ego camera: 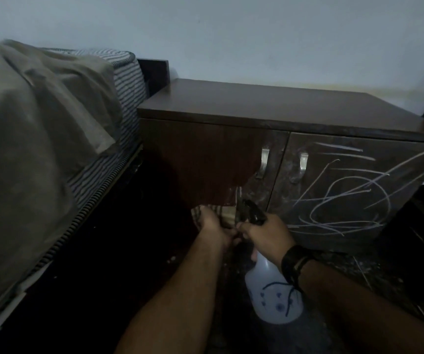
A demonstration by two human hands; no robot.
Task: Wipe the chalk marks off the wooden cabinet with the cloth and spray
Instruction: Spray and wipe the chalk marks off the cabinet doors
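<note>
A dark wooden cabinet (pixel 269 108) with two doors and metal handles stands against the wall. White chalk marks (pixel 341 198) cover the right door; the left door (pixel 200 159) looks mostly clean, with a few streaks near its lower right corner. My left hand (pixel 212 226) presses a striped cloth (pixel 207 212) against the bottom of the left door. My right hand (pixel 267 237) grips the neck of a white spray bottle (pixel 273 292) with a black trigger head, its nozzle near the lower left door.
A bed (pixel 39 139) with a grey sheet and striped mattress fills the left side, close to the cabinet. The floor between them is dark. A black band is on my right wrist. A dark wooden piece leans at the far right.
</note>
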